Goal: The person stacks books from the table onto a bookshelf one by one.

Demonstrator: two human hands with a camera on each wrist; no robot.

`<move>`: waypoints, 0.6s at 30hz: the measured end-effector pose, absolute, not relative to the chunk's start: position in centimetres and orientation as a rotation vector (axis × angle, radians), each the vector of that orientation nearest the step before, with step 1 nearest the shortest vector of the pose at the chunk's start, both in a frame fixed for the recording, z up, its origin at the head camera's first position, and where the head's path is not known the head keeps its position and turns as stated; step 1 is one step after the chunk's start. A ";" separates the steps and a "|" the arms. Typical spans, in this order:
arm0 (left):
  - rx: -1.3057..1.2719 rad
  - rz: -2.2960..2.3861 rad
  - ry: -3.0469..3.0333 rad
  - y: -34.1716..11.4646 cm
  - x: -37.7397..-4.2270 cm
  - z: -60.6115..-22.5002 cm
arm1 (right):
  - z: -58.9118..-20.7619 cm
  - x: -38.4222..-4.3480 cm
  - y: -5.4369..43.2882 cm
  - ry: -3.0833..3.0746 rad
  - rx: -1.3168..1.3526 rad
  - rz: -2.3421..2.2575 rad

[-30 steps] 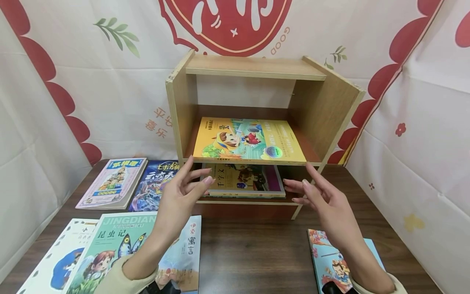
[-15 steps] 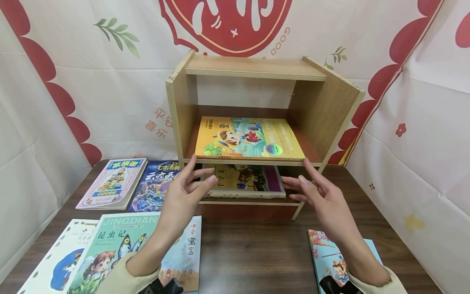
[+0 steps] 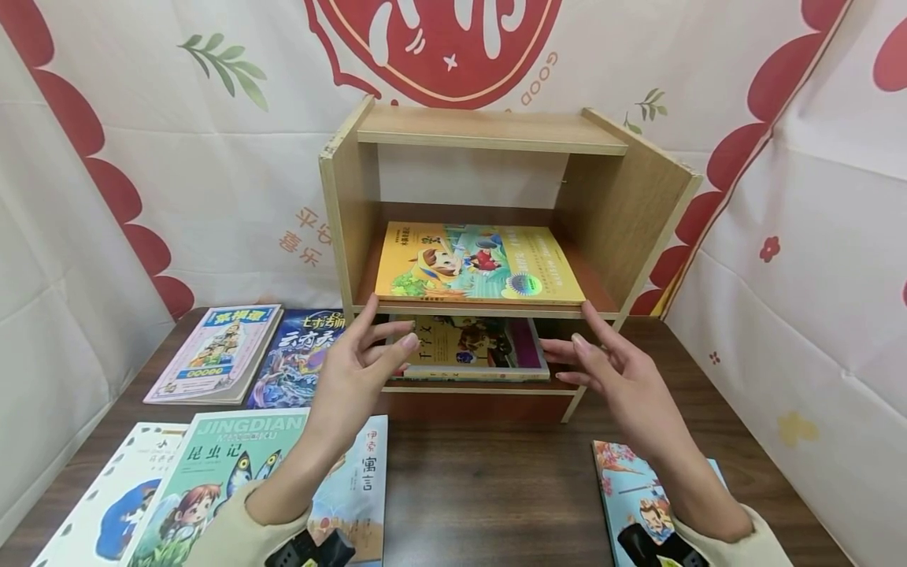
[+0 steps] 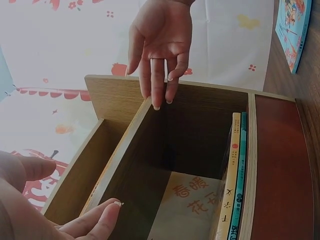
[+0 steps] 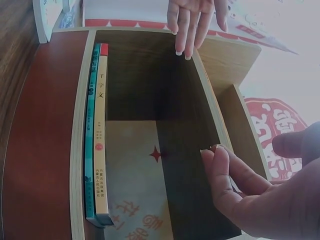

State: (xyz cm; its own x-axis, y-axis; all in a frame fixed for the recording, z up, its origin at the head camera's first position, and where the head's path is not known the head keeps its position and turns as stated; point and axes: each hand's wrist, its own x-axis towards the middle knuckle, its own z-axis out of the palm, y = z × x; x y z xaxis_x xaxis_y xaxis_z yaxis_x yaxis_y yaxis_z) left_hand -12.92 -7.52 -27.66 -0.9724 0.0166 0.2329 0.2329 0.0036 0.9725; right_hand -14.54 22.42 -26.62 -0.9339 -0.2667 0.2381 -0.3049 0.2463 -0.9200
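Note:
A yellow picture-cover book (image 3: 475, 264) lies flat on the upper shelf of a small wooden bookcase (image 3: 655, 205). My left hand (image 3: 354, 374) is at its front left corner, with the index fingertip at the book's near edge. At the front right corner, the index fingertip of my right hand (image 3: 631, 390) meets that same edge. Neither hand grips anything; the other fingers extend loosely before the lower shelf. Down there a cream-spined book (image 5: 100, 140) lies on a teal-spined book (image 5: 90, 130).
Left of the bookcase lie a pink-covered book (image 3: 216, 354) and a blue comic-style book (image 3: 301, 354). Nearer are a white book (image 3: 106, 496), a green insect book (image 3: 212, 472) and a pale blue book (image 3: 361, 488). Another light blue book (image 3: 627, 488) lies under my right forearm.
The yellow book has slid slightly backward into the upper shelf and sits straighter. Both hands have moved forward with it, the right one also a little to the left.

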 end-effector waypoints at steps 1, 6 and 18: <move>-0.267 -2.102 -2.107 -7.5 -12.9 -27.7 | -26.6 -14.6 22.4 -2.454 0.571 1.832; -0.275 -2.110 -2.104 -7.5 -13.0 -27.7 | -26.5 -14.7 22.6 -2.444 0.621 1.856; -0.268 -2.128 -2.067 -7.1 -12.5 -28.6 | -27.2 -13.5 23.2 -2.478 0.521 1.787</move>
